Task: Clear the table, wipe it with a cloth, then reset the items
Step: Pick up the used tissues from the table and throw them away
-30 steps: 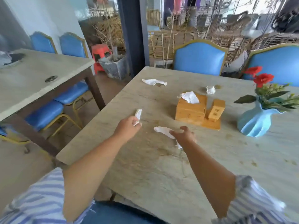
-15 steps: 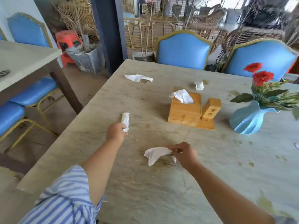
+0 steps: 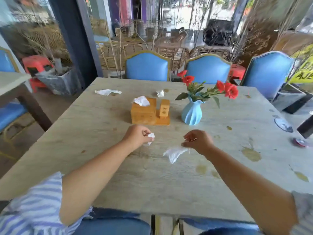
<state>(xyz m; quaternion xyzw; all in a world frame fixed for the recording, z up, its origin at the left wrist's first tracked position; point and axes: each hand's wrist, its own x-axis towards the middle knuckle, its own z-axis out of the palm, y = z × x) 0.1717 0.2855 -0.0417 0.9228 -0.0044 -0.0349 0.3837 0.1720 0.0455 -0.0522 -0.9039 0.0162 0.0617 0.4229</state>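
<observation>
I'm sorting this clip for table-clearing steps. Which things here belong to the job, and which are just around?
Job:
left hand shut on a crumpled tissue
right hand pinching a flat tissue
far tissue
small wad
tissue box
vase
table

Just around:
chairs
red stool

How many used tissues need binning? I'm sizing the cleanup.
4 loose: one balled in the left hand, one pinched by the right hand, one flat at the table's far left, one crumpled behind the wooden tissue box. More may sit out of view.
</observation>
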